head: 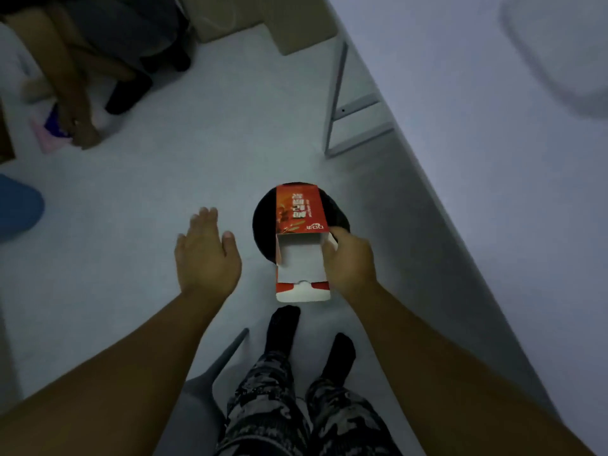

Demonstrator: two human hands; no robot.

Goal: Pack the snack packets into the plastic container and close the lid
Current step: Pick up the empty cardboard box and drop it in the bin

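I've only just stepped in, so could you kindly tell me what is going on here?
A person is standing and looking down at the floor. Their right hand holds a red and white cardboard box by its side, with the end flap open toward them, above a round black bin on the floor. No contents are visible in the box's open end. The left hand is open, fingers straight, and holds nothing. A pale table runs along the right. No plastic container is clearly visible.

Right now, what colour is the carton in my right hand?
Red printed outside, white inside its open flaps; the carton shows best in the head view, held by the right hand.
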